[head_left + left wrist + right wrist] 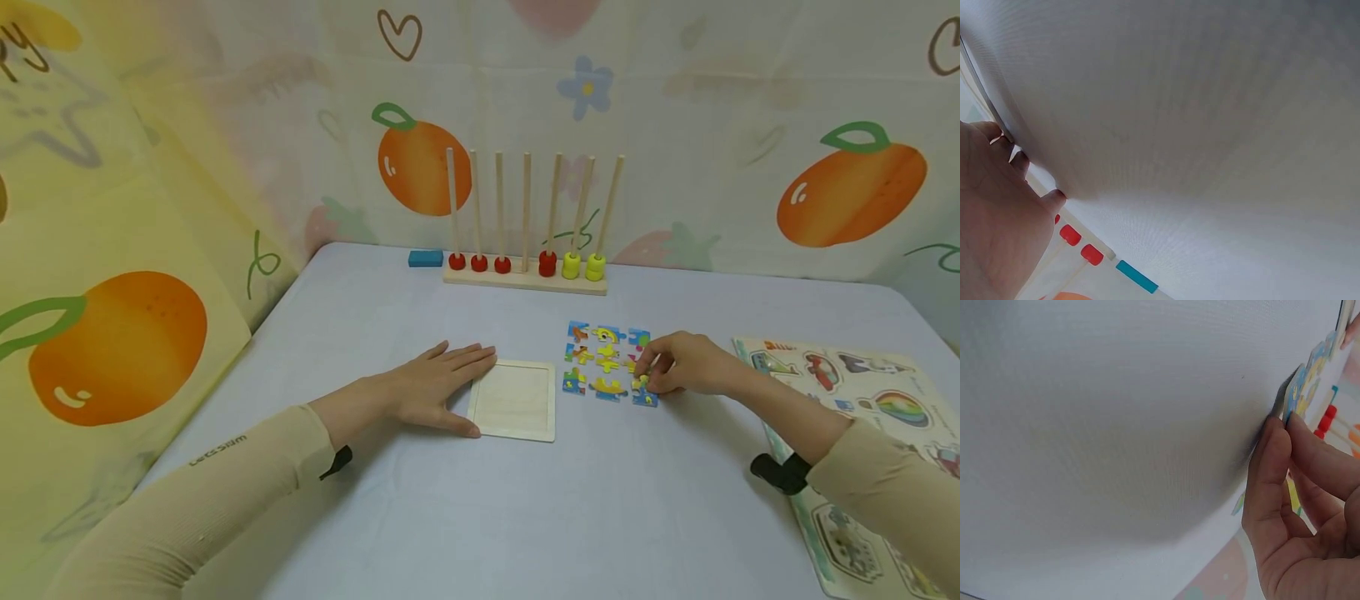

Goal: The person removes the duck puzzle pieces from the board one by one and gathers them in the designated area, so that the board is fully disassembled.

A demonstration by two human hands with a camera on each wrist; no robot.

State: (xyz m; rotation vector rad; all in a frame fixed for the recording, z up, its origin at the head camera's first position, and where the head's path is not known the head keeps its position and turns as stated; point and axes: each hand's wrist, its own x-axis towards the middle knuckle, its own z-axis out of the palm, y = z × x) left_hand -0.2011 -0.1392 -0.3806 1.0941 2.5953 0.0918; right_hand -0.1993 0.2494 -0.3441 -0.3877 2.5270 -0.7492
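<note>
A square wooden puzzle tray [513, 401] lies flat on the table. Along its left side rests my left hand [431, 390], fingers spread and fairly straight, the thumb near the bottom left corner. To the right of the tray, colourful jigsaw pieces [607, 364] lie in a loose grid of three rows with small gaps. My right hand [686, 362] pinches the bottom right puzzle piece [643, 392] between thumb and fingers. In the right wrist view, that puzzle piece [1295, 390] shows edge-on at the fingertips. The right fingers partly cover the pieces of the right column.
Behind the tray stands a wooden counting rack [525, 282] with upright rods and red and yellow beads. A blue block [425, 258] sits at the rack's left. On the right, beneath the right forearm, lies a large picture board [832, 408]. A printed cloth [675, 125] hangs behind the table.
</note>
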